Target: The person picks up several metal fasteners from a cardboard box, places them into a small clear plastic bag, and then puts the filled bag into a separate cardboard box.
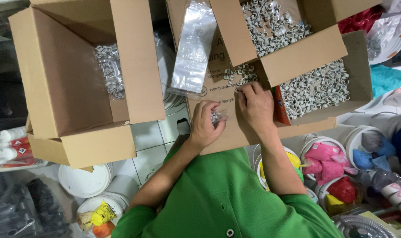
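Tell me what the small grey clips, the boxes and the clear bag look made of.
Grey clips: likely moulded plastic, matt, uniform pale grey.
Boxes: corrugated cardboard, brown, dull, folded flaps.
Clear bag: thin plastic film, glossy, see-through, creased.
The left hand cups a few clips; the right hand picks at more.

Matt brown corrugated cardboard boxes (77, 83) hold small grey-white plastic clips (315, 88), a glossy clear plastic bag (194, 48) lies crinkled beside them, and the floor (150, 141) is smooth white tile.
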